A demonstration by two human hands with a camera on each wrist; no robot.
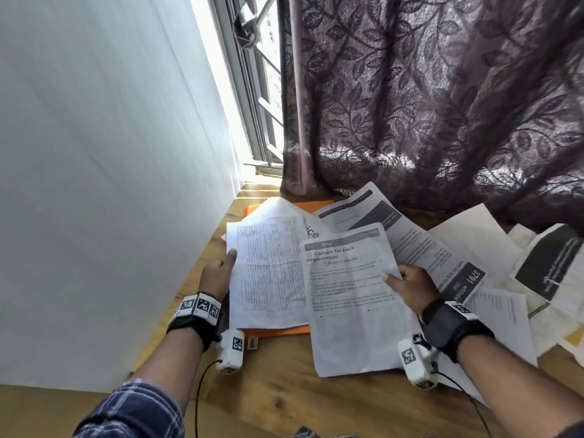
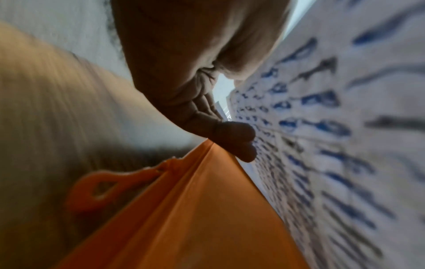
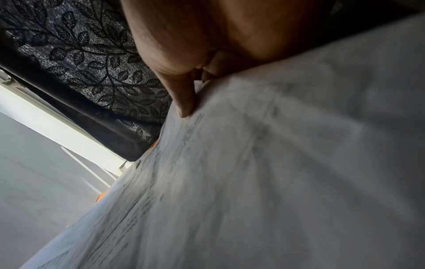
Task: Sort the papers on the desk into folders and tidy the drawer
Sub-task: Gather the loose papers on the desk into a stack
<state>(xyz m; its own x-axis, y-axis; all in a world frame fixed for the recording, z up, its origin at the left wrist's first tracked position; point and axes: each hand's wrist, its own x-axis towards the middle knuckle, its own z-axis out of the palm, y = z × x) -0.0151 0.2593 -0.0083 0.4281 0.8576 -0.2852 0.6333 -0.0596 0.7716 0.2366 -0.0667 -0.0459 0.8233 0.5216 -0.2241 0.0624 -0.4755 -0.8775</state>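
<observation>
Orange folder [image 1: 278, 330] flat on wooden desk [image 1: 284, 393], ~9 o'clock, by wall. Table-printed sheet [image 1: 268, 273] on it; L hand [image 1: 218, 273] pinches sheet's L edge. "Curtain Tie-back" sheet [image 1: 350, 298] overlaps at 3 o'clock, pinched by R hand [image 1: 410, 286]. Loose papers [image 1: 493, 279] further R, under leaf-pattern curtain [image 1: 426, 105].

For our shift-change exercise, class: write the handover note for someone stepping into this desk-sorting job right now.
Left hand: holds the left edge of the table-printed sheet, which lies on the orange folder.
Right hand: pinches the "Curtain Tie-back Organization" sheet, thumb on top.
Loose papers lie scattered to the right on the desk.
Done: cannot tell whether anything is filed.
Left: file both held sheets, sort the scatter, tidy the drawer, which is not in view.
</observation>
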